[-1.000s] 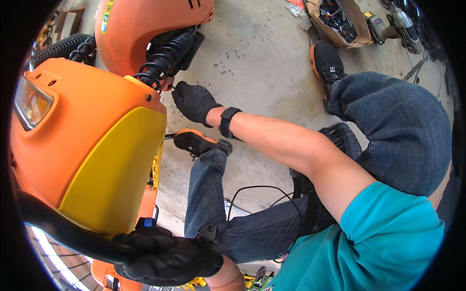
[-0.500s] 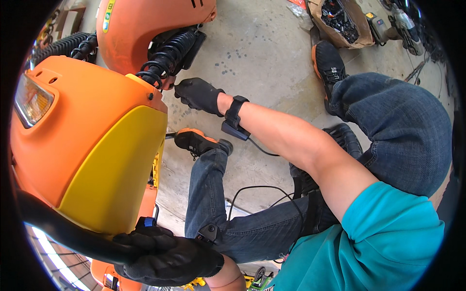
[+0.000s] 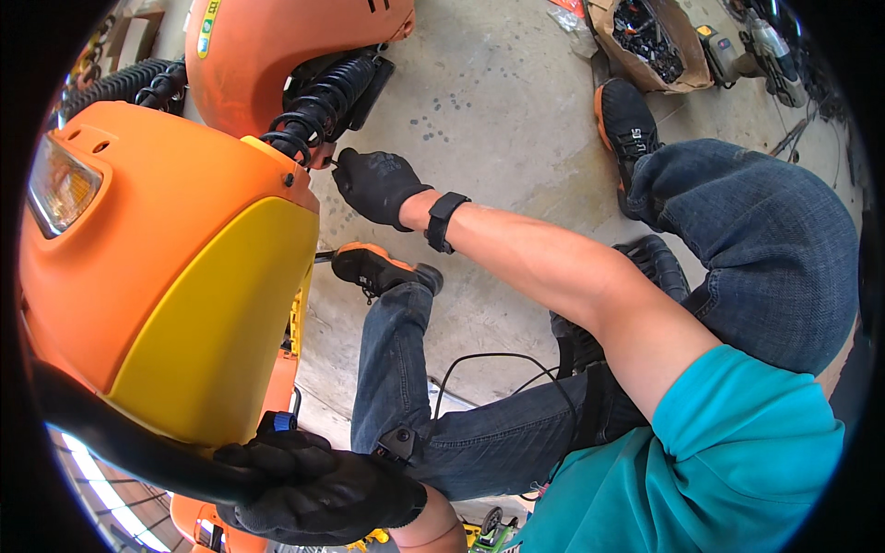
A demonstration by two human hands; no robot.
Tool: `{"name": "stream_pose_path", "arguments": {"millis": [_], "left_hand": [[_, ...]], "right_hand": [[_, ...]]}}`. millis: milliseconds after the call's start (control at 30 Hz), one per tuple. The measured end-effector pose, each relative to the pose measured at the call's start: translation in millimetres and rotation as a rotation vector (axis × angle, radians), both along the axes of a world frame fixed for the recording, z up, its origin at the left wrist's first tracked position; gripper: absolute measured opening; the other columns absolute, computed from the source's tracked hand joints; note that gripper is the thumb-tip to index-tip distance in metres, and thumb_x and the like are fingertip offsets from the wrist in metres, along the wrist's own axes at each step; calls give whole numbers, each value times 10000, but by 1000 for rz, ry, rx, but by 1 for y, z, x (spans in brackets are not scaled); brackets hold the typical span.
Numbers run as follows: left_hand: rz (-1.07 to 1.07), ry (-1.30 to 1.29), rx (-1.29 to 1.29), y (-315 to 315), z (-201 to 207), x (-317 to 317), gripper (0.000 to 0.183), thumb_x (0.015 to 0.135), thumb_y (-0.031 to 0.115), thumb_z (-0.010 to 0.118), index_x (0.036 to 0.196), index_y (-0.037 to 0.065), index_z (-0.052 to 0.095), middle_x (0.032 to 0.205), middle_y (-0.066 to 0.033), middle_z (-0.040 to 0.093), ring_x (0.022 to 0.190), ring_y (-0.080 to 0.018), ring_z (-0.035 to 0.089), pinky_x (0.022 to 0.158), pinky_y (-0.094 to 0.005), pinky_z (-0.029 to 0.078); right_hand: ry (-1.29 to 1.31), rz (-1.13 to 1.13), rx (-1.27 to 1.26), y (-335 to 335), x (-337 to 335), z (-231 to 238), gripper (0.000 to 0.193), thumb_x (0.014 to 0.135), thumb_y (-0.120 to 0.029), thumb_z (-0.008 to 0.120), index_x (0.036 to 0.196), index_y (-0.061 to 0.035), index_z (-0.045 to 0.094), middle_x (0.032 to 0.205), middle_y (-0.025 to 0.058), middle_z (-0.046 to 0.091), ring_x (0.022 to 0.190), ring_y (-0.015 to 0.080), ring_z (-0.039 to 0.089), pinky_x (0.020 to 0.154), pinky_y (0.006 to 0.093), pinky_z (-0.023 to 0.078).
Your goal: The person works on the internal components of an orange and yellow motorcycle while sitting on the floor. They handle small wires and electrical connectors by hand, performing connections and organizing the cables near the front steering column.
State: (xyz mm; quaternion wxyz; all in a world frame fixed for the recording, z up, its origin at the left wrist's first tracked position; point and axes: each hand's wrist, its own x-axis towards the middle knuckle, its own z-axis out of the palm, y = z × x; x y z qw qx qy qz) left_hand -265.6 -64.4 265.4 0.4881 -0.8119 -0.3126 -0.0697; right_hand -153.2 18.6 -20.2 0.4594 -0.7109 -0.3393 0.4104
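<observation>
My left hand [image 3: 323, 488], in a black glove, is wrapped round the black handlebar [image 3: 138, 438] at the lower left. My right hand [image 3: 378, 187], also gloved in black, is closed beside the lower end of a black coil-spring shock absorber [image 3: 323, 106]. Its fingertips are bunched together, and whatever they may hold is hidden. The shock absorber slants between an orange fender [image 3: 267, 55] and an orange-and-yellow front body panel [image 3: 175, 240]. A headlight [image 3: 63, 187] is set into that panel.
A paper bag [image 3: 687, 78] of small black parts stands at the top right, next to a cordless power tool [image 3: 770, 64]. My legs spread over the concrete floor [image 3: 498, 120], with a black shoe [image 3: 378, 269] near the vehicle. A black cable [image 3: 489, 356] loops above my thigh.
My right wrist has rolled, and the dark box with a cable beneath it has gone from sight. That hand has shifted slightly; my left hand stays on the handlebar.
</observation>
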Motion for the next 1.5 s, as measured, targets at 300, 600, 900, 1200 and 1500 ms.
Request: {"name": "stream_pose_path", "arguments": {"millis": [300, 600, 900, 1200, 1500], "left_hand": [[-29, -553, -304, -3, -10, 3, 299, 989, 127, 595, 1242, -26, 557, 902, -109, 624, 690, -202, 624, 546, -268, 529], [-6, -208, -86, -2, -6, 10, 285, 982, 105, 605, 1241, -12, 582, 880, -99, 626, 670, -180, 617, 546, -280, 522], [36, -257, -131, -5, -5, 1, 362, 987, 185, 611, 1278, -20, 548, 951, -123, 647, 674, -187, 627, 565, -301, 546], [83, -78, 45, -4, -5, 0, 324, 990, 201, 607, 1243, 3, 561, 931, -128, 670, 729, -218, 656, 597, -282, 546], [70, 101, 225, 4, 0, -9, 323, 963, 220, 646, 1180, -7, 568, 895, -129, 673, 717, -236, 677, 620, -318, 582]], "right_hand": [[-107, -20, 60, -2, -4, -9, 260, 951, -262, 497, 1050, -48, 606, 890, 186, 690, 832, 386, 665, 738, 474, 520], [364, 1, 121, 9, 9, -18, 309, 944, -279, 502, 1015, -8, 634, 883, 140, 676, 791, 273, 647, 753, 380, 504], [471, 16, 237, 6, 9, -21, 290, 943, -276, 518, 968, -15, 641, 817, 82, 651, 723, 198, 609, 705, 337, 491], [23, -54, -2, 1, -6, -3, 245, 947, -260, 512, 1063, -60, 591, 933, 198, 679, 869, 389, 653, 760, 473, 506], [-266, -174, 142, -4, -19, -14, 192, 912, -228, 571, 1004, -68, 623, 886, 162, 680, 787, 353, 672, 669, 445, 534]]}}
